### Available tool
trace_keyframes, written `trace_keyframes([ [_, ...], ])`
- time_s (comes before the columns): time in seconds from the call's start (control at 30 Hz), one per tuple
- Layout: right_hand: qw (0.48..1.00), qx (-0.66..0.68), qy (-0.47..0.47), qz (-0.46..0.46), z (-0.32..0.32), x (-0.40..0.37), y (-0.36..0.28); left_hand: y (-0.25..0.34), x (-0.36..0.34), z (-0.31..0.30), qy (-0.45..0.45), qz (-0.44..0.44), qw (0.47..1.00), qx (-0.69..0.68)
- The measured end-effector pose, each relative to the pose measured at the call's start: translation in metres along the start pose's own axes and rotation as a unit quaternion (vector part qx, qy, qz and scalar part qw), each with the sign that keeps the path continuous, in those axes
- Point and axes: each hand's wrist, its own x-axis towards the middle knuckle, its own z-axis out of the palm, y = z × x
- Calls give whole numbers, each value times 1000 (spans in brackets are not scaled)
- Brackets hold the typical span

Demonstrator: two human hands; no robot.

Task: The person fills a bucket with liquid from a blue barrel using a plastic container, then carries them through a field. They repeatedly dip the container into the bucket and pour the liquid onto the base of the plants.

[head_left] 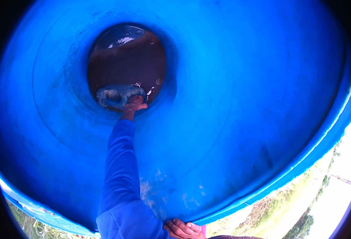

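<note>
We see the pale cloth (117,95) bunched in our left hand (134,104), pressed to the near edge of the barrel's brown bottom (131,59), with the arm stretched deep inside. We judge the scrubbing about midway: white flecks dot the bottom beside the cloth, and whitish smears (159,187) mark the blue wall (243,99) near the rim (303,167). Our right hand (182,229) curls closed over that rim. Outside lie grass and trees (303,203) in bright daylight.

Open country outdoors (grass (271,203) and trees (303,227) show past the blue barrel (243,99)).
</note>
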Motion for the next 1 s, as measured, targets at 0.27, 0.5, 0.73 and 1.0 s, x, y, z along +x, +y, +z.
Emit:
trace_keyframes([
  [0.27, 998, 46, -51, 1, -15, 3, -9, 19, -15, -42, -2, 13, 987, -157],
  [0.5, 991, 128, -12, 45, -29, 52, 10, 21, -45, -55, 36, 67, 938, -338],
  [0.73, 974, 180, 79, 112, -28, 42, 10, 57, -86, -84, 104, 35, 954, -277],
  [1.0, 964, 223, 81, 121, -42, 31, 9, 103, -141, -140, 26, 71, 996, -44],
])
